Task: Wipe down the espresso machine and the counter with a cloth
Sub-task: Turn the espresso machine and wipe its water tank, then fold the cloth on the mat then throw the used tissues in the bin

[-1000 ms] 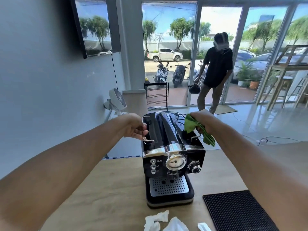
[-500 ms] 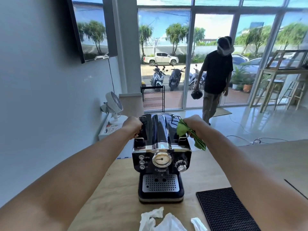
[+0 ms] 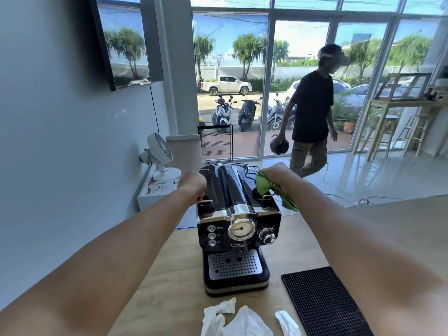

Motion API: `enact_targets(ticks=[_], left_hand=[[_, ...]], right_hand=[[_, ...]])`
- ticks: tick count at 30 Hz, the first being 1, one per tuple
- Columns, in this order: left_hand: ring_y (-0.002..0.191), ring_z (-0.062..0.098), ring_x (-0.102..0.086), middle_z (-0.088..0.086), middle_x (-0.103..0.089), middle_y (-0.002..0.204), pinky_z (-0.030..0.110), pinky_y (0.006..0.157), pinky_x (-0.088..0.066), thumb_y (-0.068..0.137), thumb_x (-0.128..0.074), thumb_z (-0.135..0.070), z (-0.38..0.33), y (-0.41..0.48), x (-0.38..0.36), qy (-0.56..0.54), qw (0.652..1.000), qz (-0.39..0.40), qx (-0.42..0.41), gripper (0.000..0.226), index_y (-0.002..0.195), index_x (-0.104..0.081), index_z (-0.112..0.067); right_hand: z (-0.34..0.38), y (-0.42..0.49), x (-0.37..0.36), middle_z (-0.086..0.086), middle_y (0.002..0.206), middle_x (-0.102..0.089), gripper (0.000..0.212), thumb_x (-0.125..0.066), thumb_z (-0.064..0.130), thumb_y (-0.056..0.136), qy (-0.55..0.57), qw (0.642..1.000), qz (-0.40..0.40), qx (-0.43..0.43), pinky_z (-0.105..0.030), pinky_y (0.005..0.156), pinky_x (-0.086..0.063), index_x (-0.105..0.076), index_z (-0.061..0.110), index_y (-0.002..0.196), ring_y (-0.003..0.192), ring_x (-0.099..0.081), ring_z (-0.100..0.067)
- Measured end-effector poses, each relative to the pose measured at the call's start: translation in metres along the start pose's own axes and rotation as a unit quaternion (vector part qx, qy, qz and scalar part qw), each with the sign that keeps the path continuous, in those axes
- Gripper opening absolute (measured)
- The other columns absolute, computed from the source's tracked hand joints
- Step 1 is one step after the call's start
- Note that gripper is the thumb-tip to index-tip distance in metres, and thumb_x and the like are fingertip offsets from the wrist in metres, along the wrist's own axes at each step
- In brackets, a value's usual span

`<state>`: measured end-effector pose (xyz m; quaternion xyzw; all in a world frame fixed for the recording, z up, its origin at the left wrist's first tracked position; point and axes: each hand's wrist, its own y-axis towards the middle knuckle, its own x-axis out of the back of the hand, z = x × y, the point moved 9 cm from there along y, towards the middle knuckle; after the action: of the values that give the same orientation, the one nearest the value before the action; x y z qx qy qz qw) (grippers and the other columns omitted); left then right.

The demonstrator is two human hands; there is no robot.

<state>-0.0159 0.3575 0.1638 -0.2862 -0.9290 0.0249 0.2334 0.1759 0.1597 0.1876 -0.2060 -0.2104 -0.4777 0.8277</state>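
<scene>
Cannot see the fingertips of the left hand: tucked under the knuckles, behind the back of the hand. Cannot see the back of the machine either, and little of its right flank. Cut off by the bottom edge of the view: the white tissues and the black mat; cut off at the lower corners, both forearms. Too small to read: the marks beside the three buttons and the plate under the dial. Beyond the desk, by the windows, a person in mid-stride with a dark round thing in one hand, too dim to name. Curls the left hand round the wire rail on the machine's top left edge, knuckles up, closed on it. Grips the green cloth in the right hand, fingers wrapped round the bunched part. Holds that bunch touching the machine's top right edge, by the right-hand rail, with a loose tail hanging beside the right flank, clear of the desk. Upright on the wooden desk, the machine, drip grille toward the camera, tissues just in front of it, mat near its right front corner and apart from it. To the left, beyond the desk, a white fan on a low shelf.
</scene>
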Motion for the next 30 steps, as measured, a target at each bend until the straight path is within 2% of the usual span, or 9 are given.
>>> enact_targets(ticks=[6, 10, 13, 16, 18, 20, 23, 27, 30], left_hand=[[0.046, 0.021, -0.041, 0.016, -0.049, 0.066, 0.023, 0.041, -0.031, 0.088, -0.038, -0.002, 0.003, 0.006, 0.001, -0.008, 1.0, 0.013, -0.008, 0.017, 0.077, -0.051, -0.003], [0.051, 0.022, -0.047, 0.016, -0.053, 0.07, 0.023, 0.042, -0.034, 0.089, -0.038, -0.004, 0.009, 0.004, 0.002, -0.041, 0.999, 0.017, 0.022, 0.023, 0.101, -0.058, 0.0], [0.092, 0.034, -0.059, 0.024, -0.052, 0.109, 0.035, 0.055, -0.049, 0.087, -0.044, -0.003, 0.003, -0.016, 0.014, 0.013, 1.0, -0.026, 0.008, 0.049, 0.134, -0.033, -0.006], [0.118, 0.039, -0.043, 0.021, -0.036, 0.131, 0.048, 0.091, -0.044, 0.084, -0.054, -0.015, -0.025, -0.057, 0.028, 0.186, 0.965, -0.149, -0.112, 0.067, 0.144, -0.022, -0.017], [0.106, 0.03, -0.053, 0.016, -0.048, 0.121, 0.039, 0.087, -0.046, 0.088, -0.052, -0.017, -0.061, -0.103, 0.018, 0.155, 0.934, -0.189, -0.26, 0.046, 0.133, -0.041, -0.019], [0.078, 0.016, -0.062, 0.006, -0.064, 0.098, 0.024, 0.068, -0.05, 0.093, -0.049, -0.018, -0.089, -0.137, -0.014, 0.079, 0.93, -0.111, -0.342, 0.022, 0.113, -0.058, -0.018], [0.05, 0.014, -0.06, 0.002, -0.066, 0.066, 0.022, 0.045, -0.045, 0.096, -0.05, -0.035, -0.096, -0.168, -0.09, -0.012, 0.959, 0.099, -0.267, 0.032, 0.099, -0.068, -0.009], [0.069, 0.026, -0.066, 0.013, -0.068, 0.082, 0.031, 0.06, -0.052, 0.089, -0.037, -0.067, -0.068, -0.202, -0.184, -0.059, 0.954, 0.293, -0.041, 0.068, 0.102, -0.063, -0.005], [0.095, 0.031, -0.065, 0.019, -0.066, 0.105, 0.039, 0.082, -0.052, 0.082, -0.039, -0.075, -0.06, -0.221, -0.224, -0.123, 0.933, 0.336, 0.038, 0.079, 0.112, -0.059, -0.005]], right_hand=[[-0.011, -0.012, 0.004, -0.013, 0.075, -0.053, 0.041, -0.054, 0.041, 0.095, 0.082, 0.996, -0.029, 0.0, -0.029, 0.049, -0.041, -0.05, 0.002, 0.108, 0.06, -0.052, -0.024], [-0.03, -0.035, -0.007, -0.011, 0.078, -0.061, 0.066, -0.055, 0.064, 0.086, 0.21, 0.969, 0.121, -0.048, -0.03, 0.058, -0.047, -0.053, 0.008, 0.122, 0.06, -0.059, -0.024], [-0.046, -0.053, 0.002, -0.007, 0.06, -0.049, 0.044, -0.066, 0.046, 0.086, 0.231, 0.956, 0.17, -0.061, -0.024, 0.045, -0.04, -0.056, 0.006, 0.103, 0.043, -0.045, -0.018], [-0.059, -0.063, 0.018, -0.009, 0.061, -0.048, 0.029, -0.065, 0.032, 0.09, 0.279, 0.946, 0.156, -0.059, -0.026, 0.046, -0.042, -0.053, 0.006, 0.097, 0.046, -0.046, -0.02], [-0.065, -0.072, 0.035, -0.01, 0.059, -0.05, 0.029, -0.063, 0.033, 0.093, 0.329, 0.932, 0.143, -0.05, -0.028, 0.047, -0.043, -0.054, 0.006, 0.091, 0.047, -0.047, -0.022], [-0.07, -0.082, 0.053, -0.01, 0.057, -0.054, 0.031, -0.063, 0.033, 0.094, 0.36, 0.923, 0.132, -0.032, -0.03, 0.048, -0.045, -0.057, 0.003, 0.088, 0.047, -0.05, -0.022], [-0.075, -0.098, 0.077, -0.011, 0.06, -0.059, 0.025, -0.059, 0.021, 0.097, 0.367, 0.92, 0.138, 0.009, -0.028, 0.047, -0.048, -0.061, -0.004, 0.095, 0.047, -0.057, -0.019], [-0.095, -0.118, 0.104, -0.021, 0.087, -0.068, 0.023, -0.053, 0.005, 0.097, 0.354, 0.921, 0.151, 0.059, -0.027, 0.053, -0.053, -0.063, -0.008, 0.113, 0.064, -0.067, -0.024], [-0.121, -0.126, 0.137, -0.021, 0.101, -0.072, 0.026, -0.055, 0.0, 0.093, 0.301, 0.945, 0.091, 0.096, -0.031, 0.067, -0.057, -0.068, 0.0, 0.115, 0.087, -0.071, -0.03]])
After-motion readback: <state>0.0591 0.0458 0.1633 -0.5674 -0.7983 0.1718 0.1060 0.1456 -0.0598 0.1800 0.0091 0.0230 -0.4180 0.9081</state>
